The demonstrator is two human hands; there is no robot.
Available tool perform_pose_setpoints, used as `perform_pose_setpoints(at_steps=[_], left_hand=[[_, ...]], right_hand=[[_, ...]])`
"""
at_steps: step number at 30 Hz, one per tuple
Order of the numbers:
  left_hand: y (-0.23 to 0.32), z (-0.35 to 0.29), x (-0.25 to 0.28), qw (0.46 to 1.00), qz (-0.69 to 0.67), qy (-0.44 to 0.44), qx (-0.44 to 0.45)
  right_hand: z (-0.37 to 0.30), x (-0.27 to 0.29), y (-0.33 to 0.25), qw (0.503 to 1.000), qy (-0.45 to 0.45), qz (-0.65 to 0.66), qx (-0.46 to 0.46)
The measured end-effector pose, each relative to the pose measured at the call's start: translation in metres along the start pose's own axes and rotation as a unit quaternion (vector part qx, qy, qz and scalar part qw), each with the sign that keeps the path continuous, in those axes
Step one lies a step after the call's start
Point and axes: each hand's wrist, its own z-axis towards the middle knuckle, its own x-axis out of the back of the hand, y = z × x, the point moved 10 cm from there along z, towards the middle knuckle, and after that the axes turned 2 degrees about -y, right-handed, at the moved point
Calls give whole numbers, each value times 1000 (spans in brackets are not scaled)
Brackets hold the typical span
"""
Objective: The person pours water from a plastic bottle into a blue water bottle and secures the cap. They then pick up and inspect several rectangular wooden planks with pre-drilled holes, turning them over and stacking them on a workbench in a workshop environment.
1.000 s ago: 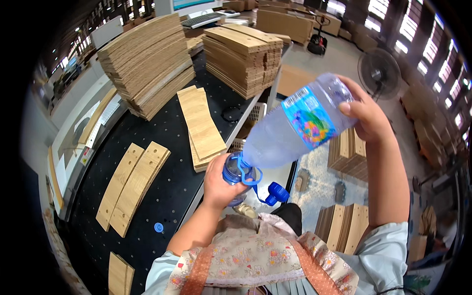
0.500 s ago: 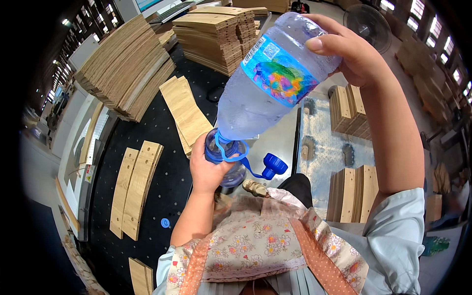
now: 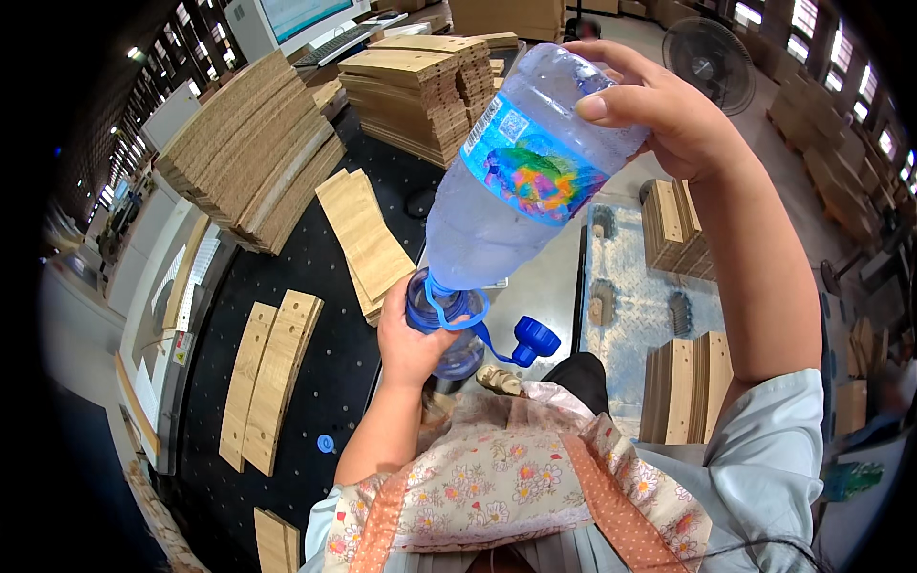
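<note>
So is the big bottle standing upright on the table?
No, the right hand holds the big bottle tilted, neck down, at the mouth of the smaller blue bottle.

Blue cap, multicoloured label, floral beige apron

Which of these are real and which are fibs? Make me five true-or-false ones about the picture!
1. The right hand holds the big clear bottle. True.
2. Only one hand holds a bottle. False: the left hand holds the smaller blue bottle.
3. The big clear bottle tilts neck-down. True.
4. The smaller blue bottle is capped. False: its dark blue lid hangs off to one side.
5. Wooden boards lie on the black table. True.
</note>
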Motion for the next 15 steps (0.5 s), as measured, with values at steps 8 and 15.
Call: perform_pose_setpoints(at_steps=[8, 15], left_hand=[[5, 2, -1, 1000, 14, -9, -16], [11, 3, 0, 1000, 0, -10, -11]], right_hand=[[-2, 0, -5, 1000, -4, -15, -1], [-5, 18, 30, 996, 16, 91, 0]])
